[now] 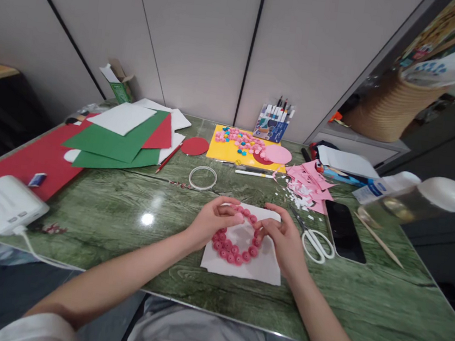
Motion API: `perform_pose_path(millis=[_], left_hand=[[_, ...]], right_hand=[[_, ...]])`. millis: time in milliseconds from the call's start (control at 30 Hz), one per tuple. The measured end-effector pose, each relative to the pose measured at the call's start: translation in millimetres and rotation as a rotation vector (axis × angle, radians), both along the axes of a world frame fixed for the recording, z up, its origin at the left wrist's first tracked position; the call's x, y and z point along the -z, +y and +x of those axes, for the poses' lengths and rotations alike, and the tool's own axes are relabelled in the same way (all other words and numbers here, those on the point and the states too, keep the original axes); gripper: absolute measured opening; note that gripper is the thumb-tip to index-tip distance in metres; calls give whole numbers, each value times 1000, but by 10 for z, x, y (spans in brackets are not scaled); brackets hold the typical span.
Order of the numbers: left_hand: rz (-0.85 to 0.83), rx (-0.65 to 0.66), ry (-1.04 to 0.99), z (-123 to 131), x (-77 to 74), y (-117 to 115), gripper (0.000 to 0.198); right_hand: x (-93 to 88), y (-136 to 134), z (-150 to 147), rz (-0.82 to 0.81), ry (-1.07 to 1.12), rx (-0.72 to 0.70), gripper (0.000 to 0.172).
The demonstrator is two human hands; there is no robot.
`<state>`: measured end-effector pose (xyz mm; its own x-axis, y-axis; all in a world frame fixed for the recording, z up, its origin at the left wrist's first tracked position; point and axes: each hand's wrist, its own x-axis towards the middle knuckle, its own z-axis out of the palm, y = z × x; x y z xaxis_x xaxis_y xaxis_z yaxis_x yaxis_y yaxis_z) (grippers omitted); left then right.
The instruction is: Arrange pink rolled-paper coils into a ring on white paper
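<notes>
A ring of small pink paper coils (235, 252) lies on a white sheet of paper (257, 267) on the green table. My left hand (210, 222) rests on the ring's left side, thumb and fingers pinched on a pink coil at the ring's top. My right hand (281, 236) presses curled fingers against the ring's right side, near the coils there. What the right fingers hold is hidden.
White-handled scissors (313, 240) and a black phone (344, 230) lie right of my hands. Pink paper scraps (308, 182), a yellow sheet with coils (242, 145), a tape ring (202, 178), green and red sheets (119, 142) and a white power bank (6, 203) sit around.
</notes>
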<state>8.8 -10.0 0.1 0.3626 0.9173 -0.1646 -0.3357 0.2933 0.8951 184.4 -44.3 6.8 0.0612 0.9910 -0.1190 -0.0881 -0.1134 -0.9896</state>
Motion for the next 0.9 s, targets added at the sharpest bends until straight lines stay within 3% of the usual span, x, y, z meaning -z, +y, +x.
perform_pose_path(millis=[133,467,667,767,900], left_hand=[[65,10,27,-69,3,66,41],[168,204,-20,-123,8,67,35],[127,419,41,-134,-27,10,34],[91,426,28,-104,-41,5,27],[31,334,-6,-61,-43,25,24]], right_hand=[[5,6,6,2,-13,3,37],[30,14,12,22,5,2,35],[27,14,21,22,-9,1,38],[22,12,24,23,-8,-6,38],[28,8,28,26,1,-8,37]])
